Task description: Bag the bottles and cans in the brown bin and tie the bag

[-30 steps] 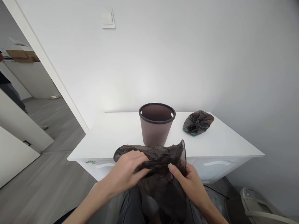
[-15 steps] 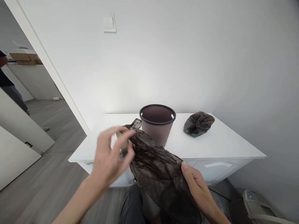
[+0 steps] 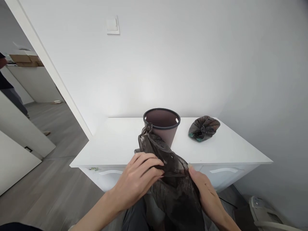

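Note:
A thin black garbage bag (image 3: 176, 189) hangs in front of me, crumpled and see-through in places, its top end against the front of a brown wastebasket (image 3: 172, 133). My right hand (image 3: 204, 189) pinches the bag's right edge between thumb and fingers. On the other side, my left hand (image 3: 141, 175) has its fingers curled over the bag's left edge, closed on the film; its thumb is hidden. The wastebasket stands upright with a dark rim and a hole at each side. To its right lies a knotted black bag (image 3: 204, 129) with greenish things showing through.
Everything stands on a white cabinet (image 3: 101, 147) against a wall with a light switch (image 3: 113, 25). A grey-beige appliance (image 3: 264, 211) is on the floor at lower right. Through the doorway at left, part of a person (image 3: 7, 85) shows near cardboard boxes (image 3: 26, 60).
My left hand, apart and blurred by the bag's upper end before, has moved down and right onto the bag's middle. The bag's top has swung right. The right hand keeps its pinch.

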Available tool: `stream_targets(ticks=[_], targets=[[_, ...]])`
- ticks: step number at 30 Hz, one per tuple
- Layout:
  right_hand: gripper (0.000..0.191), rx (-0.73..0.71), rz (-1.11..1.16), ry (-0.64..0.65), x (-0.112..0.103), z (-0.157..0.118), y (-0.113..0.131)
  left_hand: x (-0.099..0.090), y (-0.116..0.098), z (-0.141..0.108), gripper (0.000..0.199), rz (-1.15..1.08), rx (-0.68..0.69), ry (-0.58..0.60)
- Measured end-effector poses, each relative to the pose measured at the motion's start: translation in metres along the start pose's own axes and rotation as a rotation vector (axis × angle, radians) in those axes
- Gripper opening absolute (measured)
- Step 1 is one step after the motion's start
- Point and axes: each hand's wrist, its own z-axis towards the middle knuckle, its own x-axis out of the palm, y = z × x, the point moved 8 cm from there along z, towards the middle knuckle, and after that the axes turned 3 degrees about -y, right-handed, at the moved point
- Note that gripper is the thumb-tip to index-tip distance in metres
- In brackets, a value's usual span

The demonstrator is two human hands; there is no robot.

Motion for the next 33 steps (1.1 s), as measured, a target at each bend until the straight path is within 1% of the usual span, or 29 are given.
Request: stream_targets(ticks=[2,4,6,9,12,14,16,19,22,24,26,28,29,30,32,33], targets=[[0.058,0.005,0.009,0.021,-0.002,0.006,-0.002,-0.001,-0.002,-0.006,0.015,-0.078,0.003,0.082],[0.061,-0.011,0.021,0.061,-0.003,0.014,0.0,-0.001,-0.009,-0.014,0.013,-0.186,0.0,0.205],[0.062,-0.04,0.033,0.08,-0.004,0.02,0.005,-0.002,-0.015,-0.024,0.016,-0.292,-0.034,0.316],[0.061,-0.076,0.032,0.047,-0.01,0.025,0.014,-0.007,-0.017,-0.039,0.02,-0.357,-0.16,0.41],[0.062,-0.074,0.009,-0.006,-0.018,0.027,0.019,-0.006,-0.009,-0.053,0.017,-0.351,-0.329,0.519],[0.063,-0.085,-0.005,-0.05,-0.023,0.027,0.023,-0.002,0.0,-0.06,0.021,-0.363,-0.418,0.576],[0.064,-0.108,-0.007,-0.083,-0.029,0.026,0.026,0.001,0.009,-0.064,0.03,-0.382,-0.481,0.577],[0.064,-0.129,0.016,-0.108,-0.037,0.025,0.027,0.008,0.031,-0.073,0.037,-0.331,-0.606,0.509],[0.063,-0.157,0.012,-0.166,-0.05,0.021,0.026,0.011,0.063,-0.094,0.038,-0.123,-0.759,0.436],[0.063,-0.179,-0.004,-0.2,-0.058,0.018,0.026,0.007,0.082,-0.11,0.037,0.053,-0.806,0.419],[0.062,-0.188,-0.012,-0.221,-0.065,0.017,0.026,-0.001,0.096,-0.119,0.033,0.195,-0.789,0.414],[0.059,-0.187,-0.013,-0.243,-0.071,0.019,0.025,-0.014,0.103,-0.121,0.026,0.278,-0.735,0.397],[0.058,-0.18,-0.016,-0.247,-0.072,0.02,0.025,-0.022,0.104,-0.118,0.027,0.309,-0.71,0.379],[0.057,-0.166,-0.018,-0.243,-0.073,0.022,0.025,-0.031,0.105,-0.114,0.032,0.343,-0.691,0.358],[0.055,-0.148,-0.035,-0.247,-0.073,0.024,0.026,-0.048,0.105,-0.103,0.051,0.426,-0.663,0.339],[0.052,-0.168,-0.059,-0.272,-0.074,0.022,0.029,-0.056,0.105,-0.097,0.06,0.469,-0.657,0.345]])
